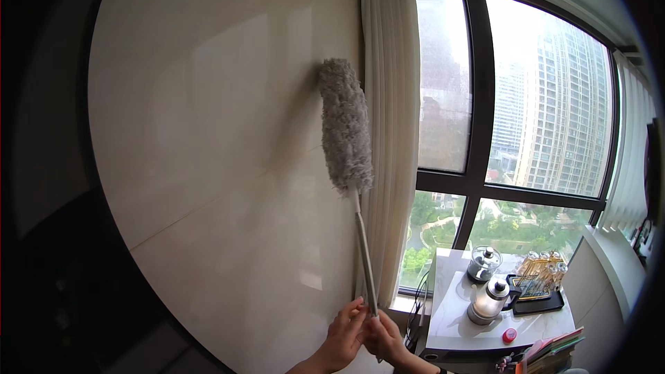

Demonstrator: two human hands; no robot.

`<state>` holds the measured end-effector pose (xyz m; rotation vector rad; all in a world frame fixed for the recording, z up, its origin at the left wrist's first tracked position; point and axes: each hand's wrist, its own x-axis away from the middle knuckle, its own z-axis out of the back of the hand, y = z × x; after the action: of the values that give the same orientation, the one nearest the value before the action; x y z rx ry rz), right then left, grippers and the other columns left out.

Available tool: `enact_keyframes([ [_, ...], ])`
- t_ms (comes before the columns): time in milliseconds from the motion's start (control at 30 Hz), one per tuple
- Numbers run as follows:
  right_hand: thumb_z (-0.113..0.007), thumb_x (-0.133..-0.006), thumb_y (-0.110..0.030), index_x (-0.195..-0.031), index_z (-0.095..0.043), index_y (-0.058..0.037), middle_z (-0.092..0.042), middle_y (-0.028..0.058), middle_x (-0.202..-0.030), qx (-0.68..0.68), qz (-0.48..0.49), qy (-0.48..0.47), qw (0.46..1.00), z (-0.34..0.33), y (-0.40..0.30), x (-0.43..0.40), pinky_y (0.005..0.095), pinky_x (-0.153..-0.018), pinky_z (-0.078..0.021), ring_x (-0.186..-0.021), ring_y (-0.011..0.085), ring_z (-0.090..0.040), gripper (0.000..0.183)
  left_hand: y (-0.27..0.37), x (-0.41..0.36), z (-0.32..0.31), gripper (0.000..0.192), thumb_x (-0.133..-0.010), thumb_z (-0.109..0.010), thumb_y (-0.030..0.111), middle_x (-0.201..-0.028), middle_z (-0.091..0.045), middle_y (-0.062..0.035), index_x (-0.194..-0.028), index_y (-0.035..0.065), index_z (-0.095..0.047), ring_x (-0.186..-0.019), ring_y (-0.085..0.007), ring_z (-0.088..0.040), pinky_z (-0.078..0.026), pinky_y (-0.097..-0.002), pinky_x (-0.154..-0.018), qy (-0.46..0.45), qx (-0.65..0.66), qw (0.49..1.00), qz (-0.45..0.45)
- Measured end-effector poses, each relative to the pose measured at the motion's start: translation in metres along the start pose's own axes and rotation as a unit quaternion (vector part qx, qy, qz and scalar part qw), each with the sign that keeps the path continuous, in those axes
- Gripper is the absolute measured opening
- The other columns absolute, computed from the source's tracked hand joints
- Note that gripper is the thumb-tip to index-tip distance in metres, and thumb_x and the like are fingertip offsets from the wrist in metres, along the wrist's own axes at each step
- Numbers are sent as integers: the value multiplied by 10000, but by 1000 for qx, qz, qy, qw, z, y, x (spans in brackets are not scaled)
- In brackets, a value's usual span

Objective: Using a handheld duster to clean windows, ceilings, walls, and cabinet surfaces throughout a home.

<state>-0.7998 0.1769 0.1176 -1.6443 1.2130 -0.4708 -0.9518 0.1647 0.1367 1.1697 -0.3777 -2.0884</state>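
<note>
A fluffy grey duster head rises along a pale wall panel, just left of a cream curtain. Its slim metal handle runs down to both hands. My right hand is wrapped around the lower handle. Close against its left side is my left hand, fingers loosely extended toward the handle and not closed around it. Whether the left fingertips touch the metal is hard to tell. The duster head casts a shadow on the panel; whether its fibres touch the surface is unclear.
Right of my hands stands a white marble-patterned cabinet carrying a glass kettle, a glass pot, a black tray with a glass rack, and a red round item. Cables hang beside it. Behind is a dark-framed window.
</note>
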Motion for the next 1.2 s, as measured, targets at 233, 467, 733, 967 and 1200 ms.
enact_keyframes([
  [233, -359, -958, -146, -1464, -247, -94, -363, -42, -577, 271, 248, 121, 922, 82, -153, -113, 199, -372, -282, -443, 41, -337, 521, 17, -39, 58, 495, -912, -576, 213, -1227, -475, -177, -1344, 55, -391, -1082, -305, -507, -452, -398, -855, 83, -241, 963, -83],
  [467, -389, -1009, -262, -1448, -325, -216, -451, 2, -615, 571, 448, 268, 633, 63, -365, -253, 242, -468, -387, -510, 63, -420, 446, -56, -31, 113, 559, -889, -543, 131, -1308, -424, -227, -1380, -31, -329, -1194, -387, -416, -368, -461, -990, 175, -329, 928, -13],
  [733, -439, -959, -242, -1426, -339, -297, -646, 185, -1060, 629, 320, 351, 616, 58, -463, -423, 376, -591, -525, -706, 258, -646, 480, -82, -23, 142, 366, -881, -524, 62, -1128, -563, -132, -1240, -10, -511, -1008, -272, -557, -450, -390, -875, 71, -517, 852, -38],
  [967, -504, -891, -84, -1404, -359, -188, -579, 305, -1073, 698, 276, 277, 600, 240, -305, -478, 484, -819, -484, -1007, 449, -573, 543, -97, -19, 138, 232, -872, -555, 103, -938, -626, -73, -1082, 45, -634, -872, -204, -599, -471, -366, -830, 49, -542, 837, -55],
  [1200, -468, -911, -147, -1461, -95, -113, -607, 278, -692, 827, -1, 116, 550, 319, -91, -280, 538, -577, -469, -653, 443, -618, 666, -101, -10, 146, 137, -836, -600, 126, -854, -631, -38, -944, 75, -668, -795, -190, -607, -476, -343, -775, 63, -496, 863, -77],
])
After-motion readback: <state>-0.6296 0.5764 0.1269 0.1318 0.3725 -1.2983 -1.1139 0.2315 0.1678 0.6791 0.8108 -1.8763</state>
